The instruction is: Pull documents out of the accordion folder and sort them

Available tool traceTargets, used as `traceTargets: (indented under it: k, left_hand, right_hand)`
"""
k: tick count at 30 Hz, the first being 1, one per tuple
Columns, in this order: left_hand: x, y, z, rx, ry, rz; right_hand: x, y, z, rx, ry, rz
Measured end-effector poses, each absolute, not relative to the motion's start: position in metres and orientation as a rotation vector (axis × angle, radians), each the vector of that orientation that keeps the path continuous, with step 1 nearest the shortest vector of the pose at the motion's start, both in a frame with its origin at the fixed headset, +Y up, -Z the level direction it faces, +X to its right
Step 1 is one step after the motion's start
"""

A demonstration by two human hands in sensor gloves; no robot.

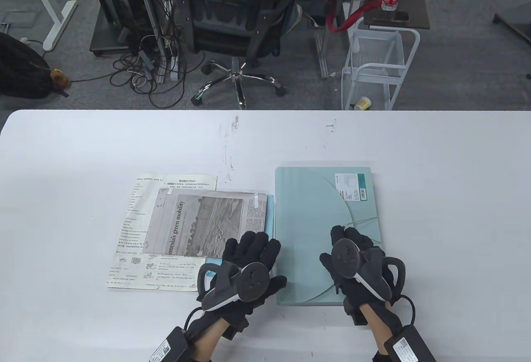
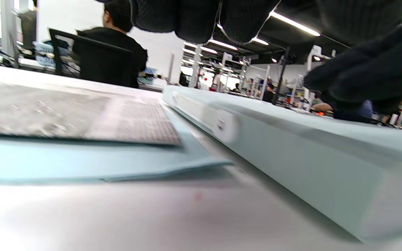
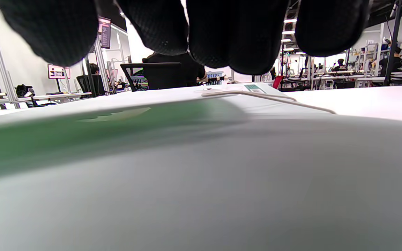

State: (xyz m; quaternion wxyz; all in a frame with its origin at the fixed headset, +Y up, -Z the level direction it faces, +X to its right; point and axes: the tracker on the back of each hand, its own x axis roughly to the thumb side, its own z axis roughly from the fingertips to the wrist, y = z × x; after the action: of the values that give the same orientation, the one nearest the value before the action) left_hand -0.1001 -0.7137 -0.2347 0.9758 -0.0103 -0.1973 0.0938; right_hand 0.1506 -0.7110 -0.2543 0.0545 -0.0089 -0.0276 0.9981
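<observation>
We see the right hand [image 1: 357,263] resting flat, fingers together, on the closed accordion folder [image 1: 323,212], whose long axis runs away from us. The left hand [image 1: 244,268], fingers slightly spread, lies between folder and newspaper clipping [image 1: 203,221]

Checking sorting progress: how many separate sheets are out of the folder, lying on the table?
3 visible: a newspaper clipping on top, a printed worksheet beneath it at left, a light blue sheet beside the accordion folder. More may be hidden underneath.
</observation>
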Motion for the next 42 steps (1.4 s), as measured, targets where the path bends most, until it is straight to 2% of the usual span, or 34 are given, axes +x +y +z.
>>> traceTargets:
  k: [12, 42]
  left_hand:
    - [-0.144, -0.719, -0.257, -0.051, -0.218, 0.202]
    - [-0.148, -0.729, -0.262, -0.129, -0.194, 0.222]
  right_hand:
    - [0.147, -0.713, -0.253, 0.020, -0.130, 3.057]
    - [0.143, -0.716, -0.252, 0.020, -0.104, 3.081]
